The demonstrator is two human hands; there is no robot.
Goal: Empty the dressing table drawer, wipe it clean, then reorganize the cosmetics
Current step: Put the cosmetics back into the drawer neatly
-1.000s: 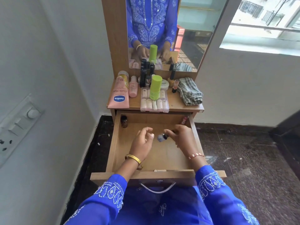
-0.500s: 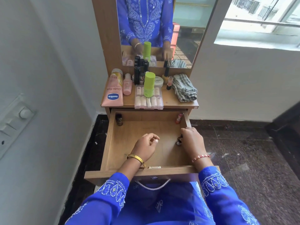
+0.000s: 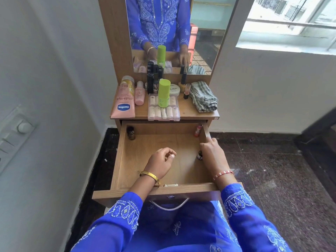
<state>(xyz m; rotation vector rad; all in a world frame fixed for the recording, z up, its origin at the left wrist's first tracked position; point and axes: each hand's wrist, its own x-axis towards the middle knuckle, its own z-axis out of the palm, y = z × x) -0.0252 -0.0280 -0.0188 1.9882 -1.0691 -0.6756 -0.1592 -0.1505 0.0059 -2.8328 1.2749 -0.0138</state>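
The wooden drawer (image 3: 116, 160) is pulled out below the dressing table top. Standing in it are a small dark bottle (image 3: 131, 134) in the back left corner, a small red bottle (image 3: 198, 130) in the back right corner, and a tiny dark-capped bottle (image 3: 199, 155) by the right wall. My right hand (image 3: 212, 155) lies just right of that tiny bottle, its index finger stretched along the drawer's right wall. My left hand (image 3: 161, 161) hovers over the middle of the drawer floor, fingers loosely curled, holding nothing.
The table top holds a pink Vaseline tube (image 3: 123, 104), a small pink bottle (image 3: 139, 95), black tubes (image 3: 151, 84), a green bottle (image 3: 163, 92) on a clear case (image 3: 163, 113), a white jar (image 3: 175, 90) and a folded striped cloth (image 3: 203, 97). A mirror (image 3: 205, 33) stands behind, with a wall to the left.
My right hand carried the tiny bottle from the middle of the drawer to its right wall, where the bottle now stands. The left hand has barely moved.
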